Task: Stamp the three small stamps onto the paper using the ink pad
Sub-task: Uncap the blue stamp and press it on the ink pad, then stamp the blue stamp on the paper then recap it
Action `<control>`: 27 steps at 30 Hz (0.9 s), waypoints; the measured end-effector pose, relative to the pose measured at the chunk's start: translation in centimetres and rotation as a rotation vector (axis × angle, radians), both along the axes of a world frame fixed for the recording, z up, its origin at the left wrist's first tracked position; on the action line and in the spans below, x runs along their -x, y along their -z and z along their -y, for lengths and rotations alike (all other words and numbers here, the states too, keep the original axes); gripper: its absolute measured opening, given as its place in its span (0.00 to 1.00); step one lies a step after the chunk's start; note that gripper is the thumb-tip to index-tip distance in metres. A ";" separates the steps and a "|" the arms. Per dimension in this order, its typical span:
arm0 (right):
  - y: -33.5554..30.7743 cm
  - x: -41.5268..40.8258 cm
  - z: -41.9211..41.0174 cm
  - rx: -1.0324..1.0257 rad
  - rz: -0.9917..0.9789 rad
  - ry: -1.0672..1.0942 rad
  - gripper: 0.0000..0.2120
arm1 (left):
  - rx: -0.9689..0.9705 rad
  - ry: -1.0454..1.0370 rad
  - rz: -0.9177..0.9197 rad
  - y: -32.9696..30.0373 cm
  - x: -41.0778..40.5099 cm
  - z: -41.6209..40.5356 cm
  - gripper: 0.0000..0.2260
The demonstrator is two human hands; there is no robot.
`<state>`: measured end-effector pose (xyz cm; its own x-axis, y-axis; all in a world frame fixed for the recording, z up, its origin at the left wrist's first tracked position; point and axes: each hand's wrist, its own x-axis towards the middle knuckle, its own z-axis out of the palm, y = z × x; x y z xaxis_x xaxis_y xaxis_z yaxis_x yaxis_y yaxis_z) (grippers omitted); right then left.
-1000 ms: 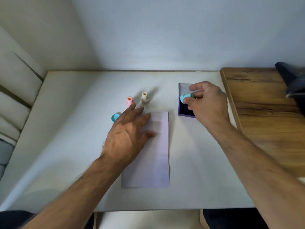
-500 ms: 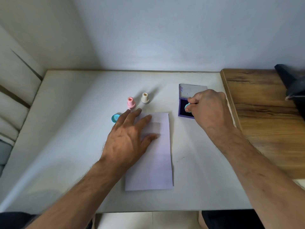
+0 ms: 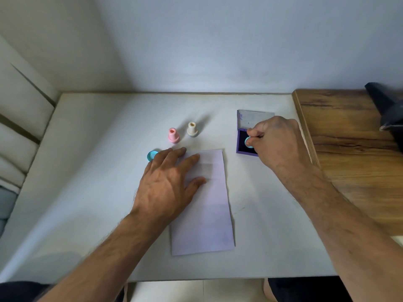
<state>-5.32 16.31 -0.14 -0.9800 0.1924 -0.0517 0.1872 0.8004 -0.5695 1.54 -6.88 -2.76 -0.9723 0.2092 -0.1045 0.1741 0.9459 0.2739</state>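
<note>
A pale lilac paper (image 3: 209,205) lies lengthwise in the middle of the white table (image 3: 91,171). My left hand (image 3: 168,184) lies flat on its upper left part, fingers spread. Behind it stand a pink stamp (image 3: 173,135) and a cream stamp (image 3: 192,129), both upright. A small blue cap (image 3: 152,155) lies by my left fingertips. The purple ink pad (image 3: 243,142) lies open at the right, lid (image 3: 253,119) folded back. My right hand (image 3: 277,142) pinches the blue stamp (image 3: 248,142) and holds it on the dark pad.
A wooden surface (image 3: 349,149) adjoins the table on the right, with a dark object (image 3: 388,110) at its far edge. Walls close off the back and left. A cushioned seat back (image 3: 15,131) runs along the left side.
My right hand has come down with the blue stamp from above the lid onto the ink pad. My left hand stays on the paper.
</note>
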 end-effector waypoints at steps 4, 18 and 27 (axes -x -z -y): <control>0.3 0.0 -0.2 0.015 -0.035 0.015 0.11 | 0.002 0.013 -0.008 0.1 -0.3 -0.2 0.26; 0.7 0.3 -0.3 0.058 -0.023 -0.002 0.06 | -0.111 -0.008 -0.019 0.8 -0.4 -0.2 0.26; 0.6 -0.6 0.0 0.010 -0.045 -0.008 0.08 | -0.294 -0.190 -0.171 -2.0 0.4 0.7 0.18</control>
